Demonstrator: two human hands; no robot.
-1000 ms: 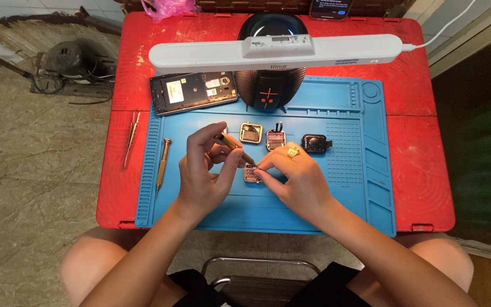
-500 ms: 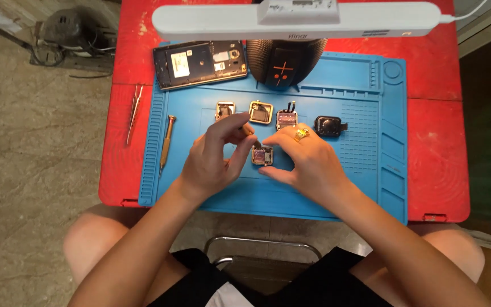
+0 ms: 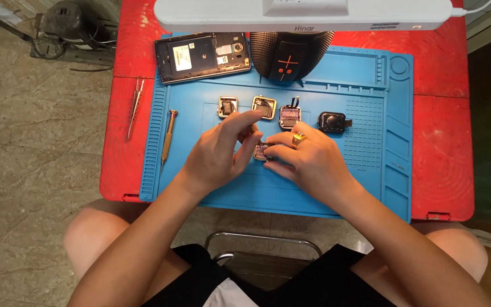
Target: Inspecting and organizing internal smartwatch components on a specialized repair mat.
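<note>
My two hands meet at the middle of a blue work mat (image 3: 211,187) on a red table (image 3: 444,148). Between them lies a small square watch module (image 3: 261,151) with its inside showing. My right hand (image 3: 308,162), a gold ring on one finger, pinches its right side against the mat. My left hand (image 3: 220,153) touches its left edge, fingertips bent down onto it. Behind my hands stand a row of small square parts: two silver frames (image 3: 227,106) (image 3: 263,107), an opened module (image 3: 290,116) and a black watch body (image 3: 333,121).
An opened phone (image 3: 203,55) lies at the mat's back left beside a black round speaker (image 3: 288,57). A screwdriver (image 3: 168,133) lies on the mat's left side, tweezers (image 3: 135,107) on the table left of it. A white lamp bar (image 3: 302,14) hangs overhead.
The view has shifted so the table sits higher in frame. My hands stay together on the small module, and my left fingers have lowered onto its edge.
</note>
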